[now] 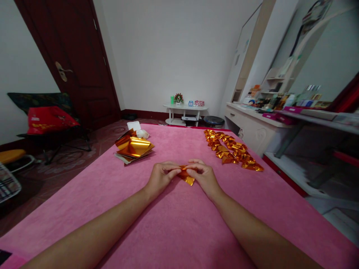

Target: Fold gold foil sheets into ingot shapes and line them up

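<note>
Between my two hands is a small piece of gold foil paper, partly folded, with one corner pointing down toward me. My left hand pinches its left side between thumb and fingers. The right side is pinched the same way by my right hand. Part of the foil is hidden behind the thumbs. To the left lies a stack of gold foil sheets, its edges uneven. Rows of folded gold foil pieces lie to the right on the pink cloth.
Behind the foil stack sit a crumpled white item and a white card. A dressing table with bottles stands at the right. A chair with a red bag is at the left. A low white table stands by the wall.
</note>
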Motion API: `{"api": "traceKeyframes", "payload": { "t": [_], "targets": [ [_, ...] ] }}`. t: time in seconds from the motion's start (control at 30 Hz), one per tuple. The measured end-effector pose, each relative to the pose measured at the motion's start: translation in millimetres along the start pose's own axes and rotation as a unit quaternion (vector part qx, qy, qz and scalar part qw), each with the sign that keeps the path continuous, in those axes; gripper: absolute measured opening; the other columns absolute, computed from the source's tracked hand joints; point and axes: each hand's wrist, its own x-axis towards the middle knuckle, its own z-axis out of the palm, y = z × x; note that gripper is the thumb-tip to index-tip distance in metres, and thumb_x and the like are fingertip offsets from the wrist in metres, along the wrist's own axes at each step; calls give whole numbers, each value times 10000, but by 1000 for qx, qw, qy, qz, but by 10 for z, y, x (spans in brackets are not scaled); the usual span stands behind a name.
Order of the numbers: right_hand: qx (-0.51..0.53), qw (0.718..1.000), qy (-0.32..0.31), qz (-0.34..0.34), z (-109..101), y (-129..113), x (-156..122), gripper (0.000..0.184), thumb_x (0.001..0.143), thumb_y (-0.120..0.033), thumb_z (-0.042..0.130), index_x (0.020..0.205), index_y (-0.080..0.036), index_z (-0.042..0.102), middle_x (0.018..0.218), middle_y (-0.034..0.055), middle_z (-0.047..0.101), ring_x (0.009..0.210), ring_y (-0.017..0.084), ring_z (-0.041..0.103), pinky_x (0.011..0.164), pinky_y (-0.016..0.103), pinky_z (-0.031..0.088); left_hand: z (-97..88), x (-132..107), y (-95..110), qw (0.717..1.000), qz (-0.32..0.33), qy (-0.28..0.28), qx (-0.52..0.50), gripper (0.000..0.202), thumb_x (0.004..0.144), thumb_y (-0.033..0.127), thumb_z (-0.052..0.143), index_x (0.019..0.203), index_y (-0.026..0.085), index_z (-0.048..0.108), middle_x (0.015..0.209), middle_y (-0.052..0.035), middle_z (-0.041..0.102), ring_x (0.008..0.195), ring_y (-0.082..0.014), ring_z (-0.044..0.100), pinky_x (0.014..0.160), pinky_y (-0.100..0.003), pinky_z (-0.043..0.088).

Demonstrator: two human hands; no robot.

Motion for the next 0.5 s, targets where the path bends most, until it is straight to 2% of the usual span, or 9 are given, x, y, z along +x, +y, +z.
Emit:
{"api": "traceKeyframes", "payload": {
  "t": [0.1, 0.2, 0.37, 0.5],
  "targets": [
    [26, 999, 22, 20, 8, -4, 4, 152, 714, -341, 704, 816, -242, 757, 1022, 58, 643, 972, 217, 587, 878, 361, 453, -7, -10, 5, 999, 7, 31, 13, 122, 815, 240, 631, 830, 192, 742, 827, -50, 721, 763, -166, 652, 716, -261, 505],
    [74, 995, 40, 48, 21, 6, -10, 160, 681, -338, 726, 795, -230, 755, 985, 52, 677, 929, 218, 608, 868, 373, 463, 3, -17, 32, 999, 3, 37, 13, 114, 813, 223, 631, 828, 188, 738, 822, -44, 719, 759, -161, 647, 711, -253, 501],
    [182, 975, 54, 119, 45, 13, -43, 192, 625, -320, 764, 785, -215, 745, 927, 42, 699, 829, 200, 632, 803, 361, 501, 38, -10, 88, 998, -31, 51, -5, 99, 790, 196, 645, 785, 162, 737, 777, -50, 705, 715, -154, 631, 637, -229, 487],
    [141, 986, 53, 75, 48, -37, -43, 144, 641, -319, 750, 739, -214, 749, 951, 54, 676, 895, 216, 611, 814, 353, 494, 39, -5, 86, 999, -40, 29, -4, 118, 785, 238, 655, 788, 159, 742, 771, -62, 688, 703, -159, 618, 624, -238, 478]
  ]
}}
